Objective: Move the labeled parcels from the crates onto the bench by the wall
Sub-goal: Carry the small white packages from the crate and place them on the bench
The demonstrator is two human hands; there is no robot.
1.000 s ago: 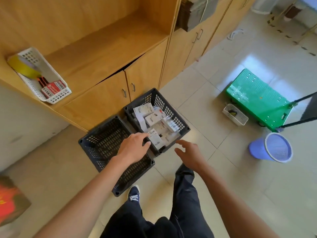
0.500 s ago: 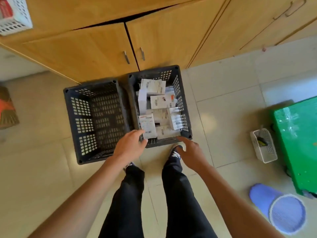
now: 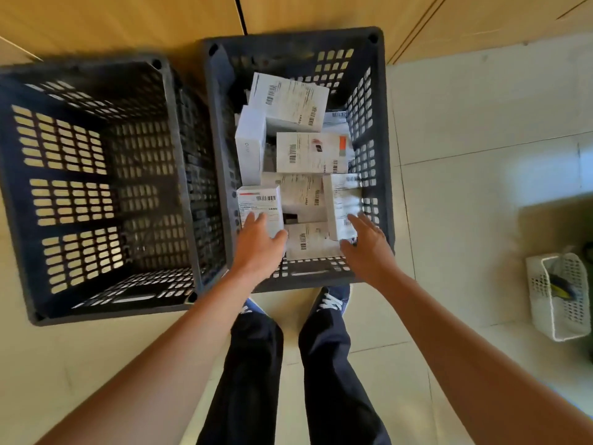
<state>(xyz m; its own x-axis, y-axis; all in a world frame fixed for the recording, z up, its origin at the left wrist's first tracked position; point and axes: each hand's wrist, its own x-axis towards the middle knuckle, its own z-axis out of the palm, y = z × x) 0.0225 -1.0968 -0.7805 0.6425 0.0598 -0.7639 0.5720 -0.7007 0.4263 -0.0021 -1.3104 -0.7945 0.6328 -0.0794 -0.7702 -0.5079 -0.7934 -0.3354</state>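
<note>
Now bent right over the 2 crates, against a view from farther back 1 second ago that took in the cabinet shelf and green cart. Both hands down inside the right crate (image 3: pixel 382 130) rather than hovering at its near rim as half a second back. Left hand (image 3: pixel 256 245) laid on the near-left parcel (image 3: pixel 258 203), fingers straight across its labelled top, thumb spread to the side; grip released, nothing clasped yet. Right hand (image 3: pixel 369 248) beside the near-right parcel (image 3: pixel 341 203), fingers extended along its lower edge, thumb reaching under; likewise released, touching at most, contact itself blurred. Several more labelled parcels (image 3: pixel 288 101) stacked loosely behind, all still in that crate. Left crate (image 3: pixel 179 175) showing only its mesh floor and walls, no parcels. Tabletop by the wall out of view from here.

Probably the start of a 2-handed pick: 1 parcel per hand. No parcel lifted so far, so transfer from this crate barely begun. Loose stacking likely to shift once the front 2 come out.
</note>
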